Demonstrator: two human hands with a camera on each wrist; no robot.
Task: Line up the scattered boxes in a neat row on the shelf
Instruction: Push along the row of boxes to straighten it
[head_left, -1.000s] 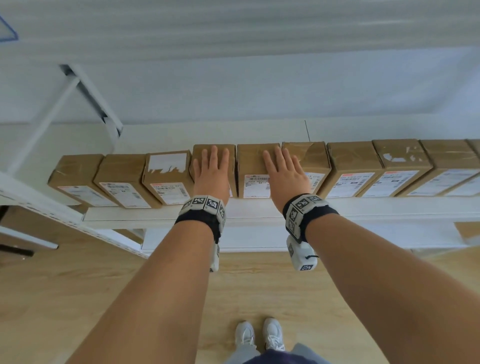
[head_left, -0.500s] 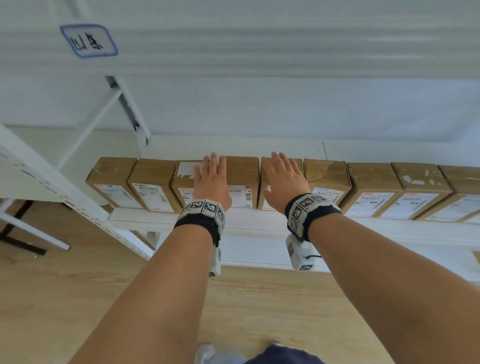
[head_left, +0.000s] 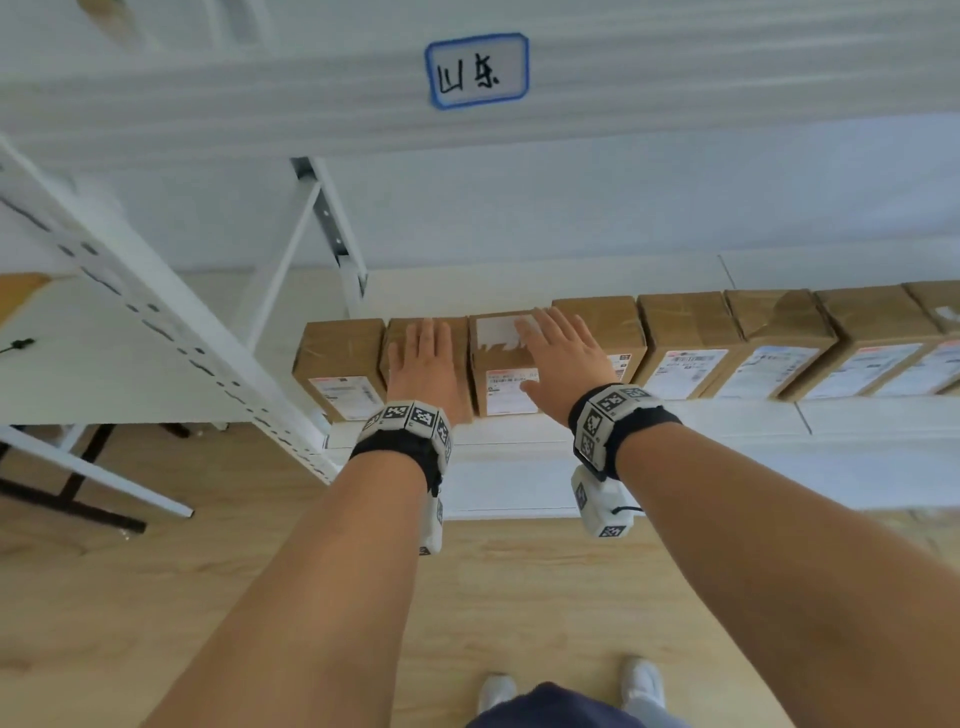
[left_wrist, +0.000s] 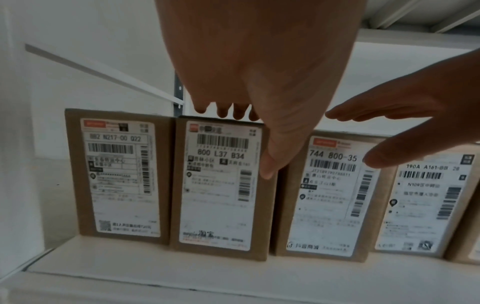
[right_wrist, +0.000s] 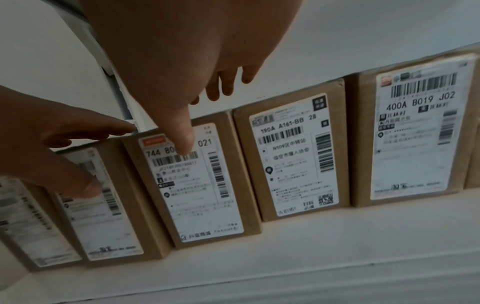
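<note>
- Your left hand (head_left: 425, 368) lies flat on top of the second box (head_left: 415, 332) from the shelf's left end, fingers (head_left: 427, 332) straight and close together, thumb hanging down over that box's front right edge.
- Your right hand (head_left: 563, 358) reaches across the third box (head_left: 501, 364), fingers straight and slightly spread over its top, where a torn white patch shows; the thumb points down in front of its label. From the wrist views the hand seems to hover just above the box; you cannot tell if it touches.
- Neither hand grips anything.
- The boxes (head_left: 685, 343) stand upright in a row along the front edge of the shelf (head_left: 675, 423), labels facing you, sides touching or nearly so.
- The row starts with the first box (head_left: 340, 364) near the shelf's left end, beside the white upright post (head_left: 332, 223), and runs past the right edge of the head view.
- In the left wrist view the second box (left_wrist: 221, 185) sits a little further forward than the first (left_wrist: 119, 174).
- Above, a blue-bordered handwritten tag (head_left: 477, 70) is stuck on the front edge of the upper shelf.
</note>
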